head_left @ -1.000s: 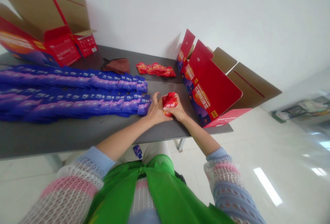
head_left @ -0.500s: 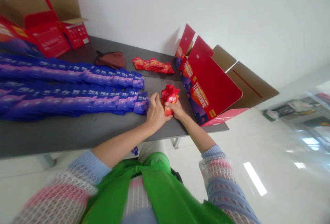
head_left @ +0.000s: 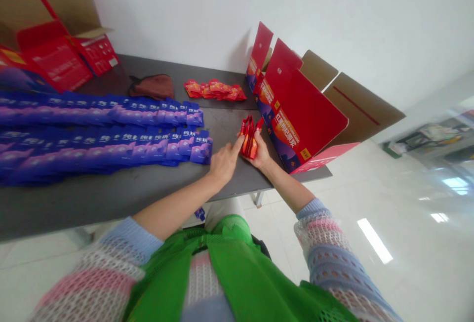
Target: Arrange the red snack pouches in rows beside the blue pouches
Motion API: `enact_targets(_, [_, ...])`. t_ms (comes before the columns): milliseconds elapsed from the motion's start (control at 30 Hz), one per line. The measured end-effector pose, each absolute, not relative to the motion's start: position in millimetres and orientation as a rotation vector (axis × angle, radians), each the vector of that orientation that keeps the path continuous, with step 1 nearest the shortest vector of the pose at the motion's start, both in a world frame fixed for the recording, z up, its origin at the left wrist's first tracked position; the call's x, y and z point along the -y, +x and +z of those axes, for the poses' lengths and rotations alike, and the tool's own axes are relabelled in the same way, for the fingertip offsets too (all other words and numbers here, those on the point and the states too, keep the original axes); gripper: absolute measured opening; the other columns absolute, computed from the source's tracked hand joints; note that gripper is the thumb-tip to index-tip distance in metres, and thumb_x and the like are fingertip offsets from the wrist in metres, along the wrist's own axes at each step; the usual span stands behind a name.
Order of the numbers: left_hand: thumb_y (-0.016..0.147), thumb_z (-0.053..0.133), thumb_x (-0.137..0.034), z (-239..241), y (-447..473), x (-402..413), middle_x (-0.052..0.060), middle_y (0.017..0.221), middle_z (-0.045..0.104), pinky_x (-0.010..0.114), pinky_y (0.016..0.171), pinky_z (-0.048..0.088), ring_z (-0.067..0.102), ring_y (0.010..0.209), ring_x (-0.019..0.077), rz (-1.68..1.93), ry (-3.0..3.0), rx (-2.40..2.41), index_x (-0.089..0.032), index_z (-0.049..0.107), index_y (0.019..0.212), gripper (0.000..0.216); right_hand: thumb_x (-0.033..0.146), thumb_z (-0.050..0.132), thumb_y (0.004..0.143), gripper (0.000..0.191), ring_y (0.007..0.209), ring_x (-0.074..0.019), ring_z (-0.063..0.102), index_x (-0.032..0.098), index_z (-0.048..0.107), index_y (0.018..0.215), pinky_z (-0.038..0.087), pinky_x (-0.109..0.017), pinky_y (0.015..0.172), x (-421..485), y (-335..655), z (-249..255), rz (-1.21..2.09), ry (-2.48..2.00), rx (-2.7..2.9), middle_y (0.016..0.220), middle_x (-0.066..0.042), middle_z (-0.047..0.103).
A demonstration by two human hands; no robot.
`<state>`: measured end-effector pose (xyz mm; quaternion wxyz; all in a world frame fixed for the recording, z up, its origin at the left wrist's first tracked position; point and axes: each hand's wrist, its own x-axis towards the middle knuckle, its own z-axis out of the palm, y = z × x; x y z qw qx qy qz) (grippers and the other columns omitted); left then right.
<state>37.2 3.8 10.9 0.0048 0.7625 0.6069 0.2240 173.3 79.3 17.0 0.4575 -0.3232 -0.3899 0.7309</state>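
Gray table [head_left: 111, 198], blue packets [head_left: 163, 149], red packets [head_left: 215, 90], boxes [head_left: 287, 129]

A packing workroom, shown by open cartons [head_left: 309, 107] and rows of blue sachets [head_left: 155, 149] on a table [head_left: 111, 201].

On the red carton [head_left: 296, 129] you could read 原浆 and 40; left of that carton, the blue sachets [head_left: 159, 146] showed you 纯.

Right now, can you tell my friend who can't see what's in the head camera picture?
A person's right hand holds a bunch of red-and-orange packets over a dark grey tabletop, the left hand beside it. Two long rows of blue-and-purple packets lie to the left; open red cardboard packaging stands to the right.
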Motion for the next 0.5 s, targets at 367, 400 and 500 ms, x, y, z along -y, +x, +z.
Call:
enact_targets(367, [0.093, 0.039, -0.003, 3, 35, 1, 0.011, 0.133, 0.046, 0.030, 0.073, 0.057, 0.066, 0.083, 0.0172, 0.794, 2.464, -1.895, -0.046, 0.031, 0.159, 0.079, 0.089, 0.058, 0.072, 0.081, 0.109, -0.0263, 0.069, 0.018, 0.062, 0.113, 0.061, -0.039, 0.086, -75, 179, 21, 1.872, -0.681, 1.124, 0.103, -0.009, 0.073])
enact_targets(400, [0.093, 0.039, -0.003, 3, 35, 1, 0.011, 0.132, 0.047, 0.030, 0.073, 0.057, 0.065, 0.083, 0.0174, 0.798, 2.466, -1.887, -0.046, 0.033, 0.158, 0.078, 0.089, 0.058, 0.071, 0.082, 0.108, -0.0263, 0.069, 0.018, 0.062, 0.113, 0.061, -0.039, 0.087, -76, 178, 21, 1.880, -0.673, 1.118, 0.103, -0.009, 0.073])
enact_targets(500, [0.094, 0.040, -0.004, 5, 35, 1, 0.009, 0.112, 0.055, 0.028, 0.075, 0.056, 0.064, 0.085, 0.0188, 0.751, 2.480, -1.850, -0.043, 0.034, 0.158, 0.075, 0.088, 0.060, 0.072, 0.080, 0.107, -0.0264, 0.069, 0.018, 0.062, 0.112, 0.061, -0.041, 0.088, -78, 178, 20, 1.872, -0.657, 1.076, 0.104, -0.009, 0.073])
